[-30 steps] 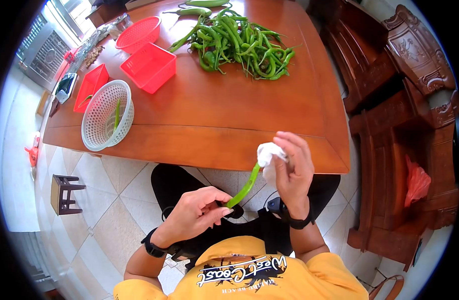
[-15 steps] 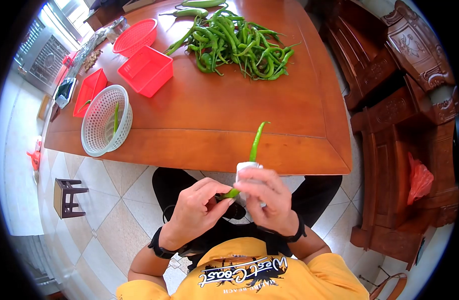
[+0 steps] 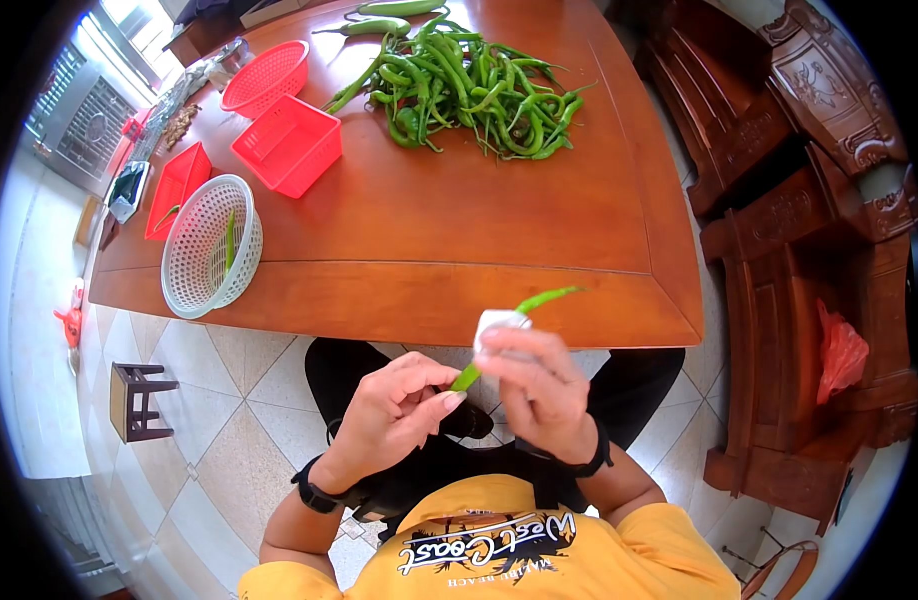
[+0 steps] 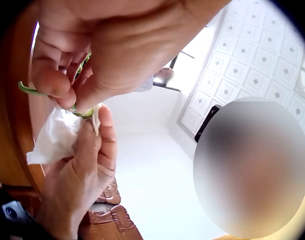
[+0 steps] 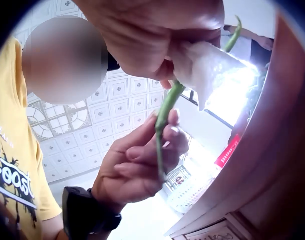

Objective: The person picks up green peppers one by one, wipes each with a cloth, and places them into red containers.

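Note:
A long green chili pepper [image 3: 551,297] is held between both hands over the person's lap, close to the table's front edge. My left hand [image 3: 394,402] pinches its stem end between thumb and fingers, and the thin stem shows along those fingers in the right wrist view. Around the pepper's middle my right hand [image 3: 544,388] grips a white tissue [image 3: 499,324]. The pepper's curved tip sticks out past the tissue, pointing right. In the left wrist view the tissue [image 4: 56,134] hangs loosely from the right hand, and most of the pepper is hidden.
A heap of green peppers [image 3: 469,90] lies at the table's back, beside pale green long vegetables [image 3: 381,26]. To the left stand a white basket [image 3: 184,250] with a pepper inside, a red square basket [image 3: 314,165], a red round basket [image 3: 269,78] and a narrow red tray [image 3: 182,180].
The right hand with the tissue has come down from the pepper's far end to its middle, close to the left hand. The pepper's tip has swung from upright to the right.

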Demonstrator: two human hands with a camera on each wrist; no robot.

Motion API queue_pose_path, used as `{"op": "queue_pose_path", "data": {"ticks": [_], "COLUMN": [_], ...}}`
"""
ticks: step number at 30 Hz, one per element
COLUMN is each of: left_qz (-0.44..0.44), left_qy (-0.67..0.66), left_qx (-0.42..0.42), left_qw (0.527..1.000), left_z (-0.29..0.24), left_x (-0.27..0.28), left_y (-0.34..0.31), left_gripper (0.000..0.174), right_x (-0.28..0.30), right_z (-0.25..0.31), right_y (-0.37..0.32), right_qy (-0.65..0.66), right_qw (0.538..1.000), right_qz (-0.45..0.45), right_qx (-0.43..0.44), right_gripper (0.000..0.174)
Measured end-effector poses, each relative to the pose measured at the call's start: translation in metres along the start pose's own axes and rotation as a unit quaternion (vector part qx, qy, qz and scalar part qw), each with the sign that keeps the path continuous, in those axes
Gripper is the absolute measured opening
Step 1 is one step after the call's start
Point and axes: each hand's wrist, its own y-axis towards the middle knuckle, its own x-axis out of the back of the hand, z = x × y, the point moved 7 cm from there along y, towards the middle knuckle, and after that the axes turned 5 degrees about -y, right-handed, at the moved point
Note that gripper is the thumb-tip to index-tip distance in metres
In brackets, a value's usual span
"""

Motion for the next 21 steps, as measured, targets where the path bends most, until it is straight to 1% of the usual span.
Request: {"op": "queue_pose_path", "data": {"ticks": [2, 5, 6, 8, 11, 14, 15, 17, 18, 19, 21], "left_qz": [0.028, 0.068, 0.073, 0.082, 0.077, 0.071, 0.067, 0.059, 0.071, 0.082, 0.092], "left_qy": [-0.057, -0.100, -0.115, -0.145, -0.191, -0.234, -0.262, -0.316, -0.337, -0.357, -0.396], "left_qx": [0.042, 0.084, 0.094, 0.116, 0.126, 0.128, 0.135, 0.149, 0.151, 0.153, 0.161], "left_qw": [0.997, 0.989, 0.986, 0.979, 0.970, 0.961, 0.953, 0.935, 0.927, 0.918, 0.899], "left_z": [0.006, 0.010, 0.010, 0.011, 0.014, 0.014, 0.015, 0.018, 0.020, 0.022, 0.028], "left_x": [0.000, -0.003, -0.003, -0.005, -0.010, -0.016, -0.018, -0.022, -0.023, -0.022, -0.022], "left_y": [-0.002, -0.004, -0.005, -0.006, -0.004, 0.000, 0.000, 0.001, 0.001, 0.001, 0.001], "left_gripper": [0.014, 0.016, 0.019, 0.025, 0.031, 0.038, 0.036, 0.034, 0.034, 0.034, 0.034], "right_x": [0.012, 0.028, 0.032, 0.036, 0.034, 0.019, 0.013, 0.001, -0.004, -0.010, -0.014], "right_z": [-0.006, -0.019, -0.022, -0.027, -0.025, -0.015, -0.011, -0.003, 0.002, 0.005, 0.010], "right_y": [0.008, 0.011, 0.011, 0.010, 0.010, 0.011, 0.009, 0.005, 0.003, 0.000, -0.001], "right_qy": [-0.067, -0.102, -0.108, -0.126, -0.115, -0.077, -0.049, -0.020, -0.003, 0.049, 0.068], "right_qw": [0.997, 0.990, 0.987, 0.984, 0.987, 0.995, 0.996, 0.999, 0.999, 0.996, 0.995], "right_qz": [-0.027, -0.079, -0.086, -0.104, -0.087, -0.035, -0.020, 0.021, 0.042, 0.066, 0.077], "right_qx": [-0.014, -0.048, -0.079, -0.074, -0.070, -0.062, -0.074, -0.046, -0.029, -0.045, -0.008], "right_gripper": [0.035, 0.036, 0.036, 0.036, 0.036, 0.032, 0.031, 0.030, 0.030, 0.031, 0.031]}}
